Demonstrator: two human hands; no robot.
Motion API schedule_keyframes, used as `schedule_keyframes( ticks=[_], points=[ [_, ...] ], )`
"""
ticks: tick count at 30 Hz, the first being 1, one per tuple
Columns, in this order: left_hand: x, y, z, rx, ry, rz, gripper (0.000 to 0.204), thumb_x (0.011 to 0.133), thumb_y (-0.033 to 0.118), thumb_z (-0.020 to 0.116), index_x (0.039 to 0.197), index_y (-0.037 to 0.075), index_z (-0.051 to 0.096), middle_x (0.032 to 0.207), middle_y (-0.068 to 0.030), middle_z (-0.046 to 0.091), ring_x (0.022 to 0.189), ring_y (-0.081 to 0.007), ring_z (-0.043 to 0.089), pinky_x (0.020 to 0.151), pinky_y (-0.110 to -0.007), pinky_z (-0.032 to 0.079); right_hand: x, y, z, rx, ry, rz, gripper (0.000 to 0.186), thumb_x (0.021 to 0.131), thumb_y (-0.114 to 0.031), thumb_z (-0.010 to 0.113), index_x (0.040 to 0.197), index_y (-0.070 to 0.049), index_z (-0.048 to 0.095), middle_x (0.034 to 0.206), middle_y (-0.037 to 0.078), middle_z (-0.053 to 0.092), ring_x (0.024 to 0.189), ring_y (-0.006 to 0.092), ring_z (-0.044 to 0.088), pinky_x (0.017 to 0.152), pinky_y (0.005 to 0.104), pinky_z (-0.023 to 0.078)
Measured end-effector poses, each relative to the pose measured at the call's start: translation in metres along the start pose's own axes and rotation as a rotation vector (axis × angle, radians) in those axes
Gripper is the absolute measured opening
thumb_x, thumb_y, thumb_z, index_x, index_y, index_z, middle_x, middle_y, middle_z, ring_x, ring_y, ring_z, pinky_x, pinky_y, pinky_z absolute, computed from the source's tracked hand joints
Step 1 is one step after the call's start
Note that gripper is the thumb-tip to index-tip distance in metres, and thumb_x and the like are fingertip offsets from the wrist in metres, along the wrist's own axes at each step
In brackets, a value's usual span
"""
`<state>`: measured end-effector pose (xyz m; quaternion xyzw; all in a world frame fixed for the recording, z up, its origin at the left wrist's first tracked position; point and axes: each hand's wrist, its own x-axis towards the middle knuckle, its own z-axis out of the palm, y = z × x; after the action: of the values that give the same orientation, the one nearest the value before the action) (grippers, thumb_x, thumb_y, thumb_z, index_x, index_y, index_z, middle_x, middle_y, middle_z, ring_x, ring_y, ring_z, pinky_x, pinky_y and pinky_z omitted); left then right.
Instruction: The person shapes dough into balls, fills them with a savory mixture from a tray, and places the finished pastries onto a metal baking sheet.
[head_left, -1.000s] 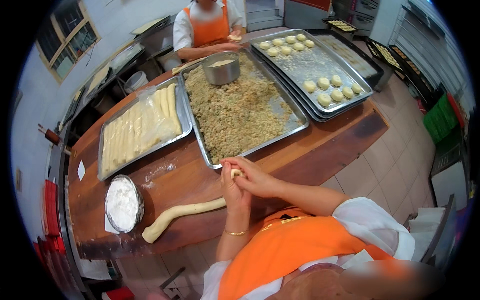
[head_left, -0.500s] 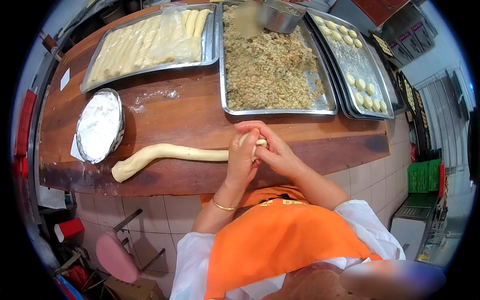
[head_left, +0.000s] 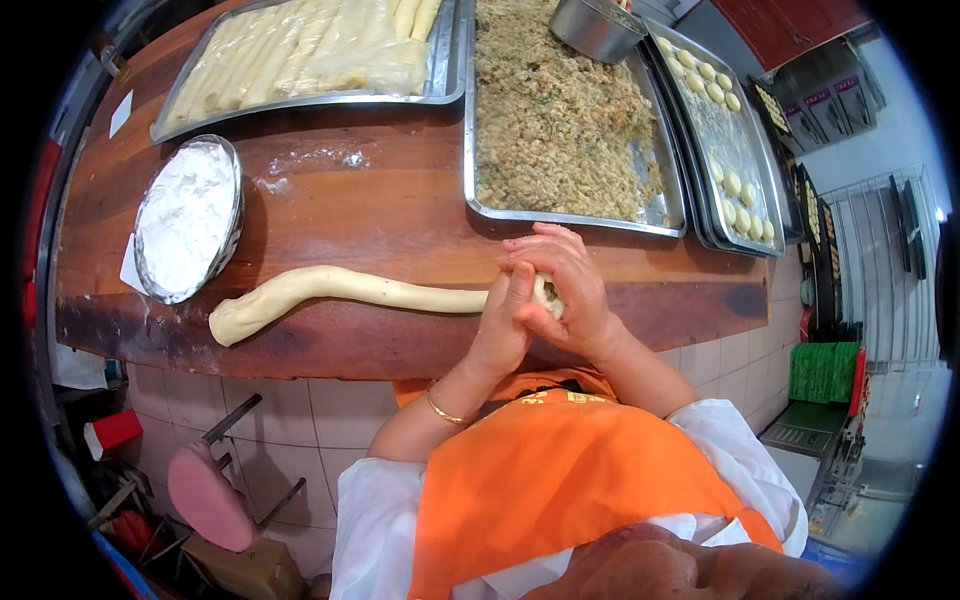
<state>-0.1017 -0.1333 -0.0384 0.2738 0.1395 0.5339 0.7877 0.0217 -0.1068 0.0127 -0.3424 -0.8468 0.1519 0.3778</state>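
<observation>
Close to the front of the table, my left hand (head_left: 503, 322) and my right hand (head_left: 575, 285) are cupped together around a small piece of dough (head_left: 547, 296). Part of it shows between thumb and fingers, with darker specks that look like filling. The fingers of both hands are closed over it and hide the rest. To the left, a long rope of dough (head_left: 370, 288) lies on the wood, its right end passing behind my left hand; whether it touches that hand, I cannot tell. Beyond my hands stands a metal tray (head_left: 575, 222) of crumbly, green-flecked filling (head_left: 560, 130).
A bowl of white flour (head_left: 188, 220) stands at the left. Dough ropes under plastic fill a tray (head_left: 300, 100) at the back left. A metal pot (head_left: 597, 32) rests on the filling. Stacked trays at the right hold round dough balls (head_left: 733, 185). A pink-seated stool (head_left: 210, 497) stands below.
The head view has shifted, so the whole scene sits differently. My hands have turned and stay clasped; the dough piece now shows more openly, with specks visible. The dough rope keeps its shape.
</observation>
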Motion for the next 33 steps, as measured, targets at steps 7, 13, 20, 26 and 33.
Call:
schedule_keyframes(
  ticks=[7,13,20,26,33],
  points=[
    [-0.006,0.004,0.006,0.012,0.051,-0.024,0.062,0.104,0.052,0.042,0.145,0.006,0.034,0.132,-0.0055,0.051,0.120,-0.0157,0.053,0.100,-0.032,0.044,0.005,-0.001,-0.010,0.102,0.095,0.090,0.045,0.086,-0.026,0.069,0.122,-0.001,0.060,0.116,0.015,0.069,0.110,0.0324,0.065,0.107,0.0507,0.041],
    [-0.012,-0.008,0.007,0.106,0.057,0.023,0.063,0.104,0.053,0.045,0.144,0.004,0.038,0.123,-0.0039,0.053,0.105,-0.0102,0.055,0.082,-0.023,0.048,0.002,-0.011,-0.011,0.112,-0.010,-0.007,0.063,0.090,-0.034,0.068,0.140,0.000,0.049,0.119,0.015,0.068,0.117,0.0331,0.060,0.108,0.0476,0.039],
    [-0.020,0.002,0.031,0.059,0.048,-0.048,0.058,0.106,0.047,0.040,0.147,0.005,0.035,0.137,-0.0068,0.048,0.123,-0.0186,0.051,0.099,-0.033,0.045,-0.007,-0.021,-0.021,0.362,0.186,0.089,0.056,0.093,-0.032,0.065,0.139,-0.003,0.051,0.120,0.012,0.067,0.116,0.0342,0.058,0.110,0.0441,0.034],
    [-0.018,-0.011,0.018,0.633,-0.029,0.180,0.051,0.107,0.044,0.038,0.140,0.006,0.040,0.131,-0.0071,0.054,0.119,-0.0231,0.055,0.096,-0.037,0.048,-0.025,-0.020,-0.020,0.132,0.158,-0.027,0.039,0.089,-0.027,0.069,0.123,-0.007,0.065,0.119,0.011,0.067,0.115,0.0364,0.058,0.105,0.0480,0.042],
    [-0.022,-0.014,0.053,0.210,0.037,-0.101,0.054,0.106,0.051,0.037,0.141,0.009,0.039,0.132,-0.0043,0.052,0.117,-0.0198,0.055,0.098,-0.035,0.046,-0.038,-0.024,-0.050,0.413,0.315,0.082,0.039,0.090,-0.029,0.067,0.121,-0.006,0.065,0.125,0.013,0.065,0.120,0.0299,0.058,0.113,0.0509,0.033]
  ],
)
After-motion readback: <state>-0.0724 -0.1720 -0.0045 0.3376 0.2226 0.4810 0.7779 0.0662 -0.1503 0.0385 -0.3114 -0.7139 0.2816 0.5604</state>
